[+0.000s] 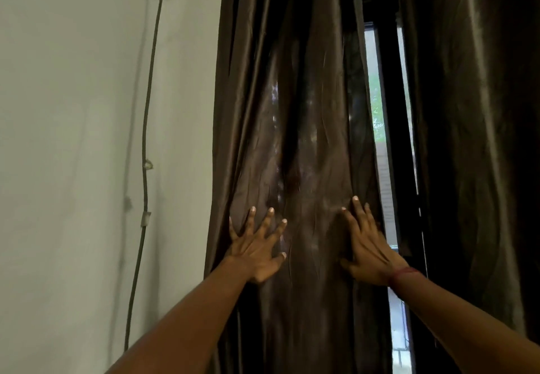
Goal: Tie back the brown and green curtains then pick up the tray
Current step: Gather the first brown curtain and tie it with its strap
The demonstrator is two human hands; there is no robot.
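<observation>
- Two hands, head view: left hand [257, 252] and right hand [369, 252], each with fingers spread and palm pressed flat on the brown curtain [298, 110].
- Two curtains: the brown curtain hangs centre, between wall [73, 110] and window gap [377, 96]; a second dark curtain [473, 110] hangs right of the gap.
- One grey cable [146, 140] on the wall.
- One red thread [404, 272] on the right wrist.

This looks like a room in a home: long, glossy brown curtains [292, 96] hang before a dark-framed window [391, 96], with daylight and greenery [376, 104] showing through the gap between them. Beside them, a plain white painted wall [73, 110] carries a grey cable [143, 145] clipped down its length.
</observation>
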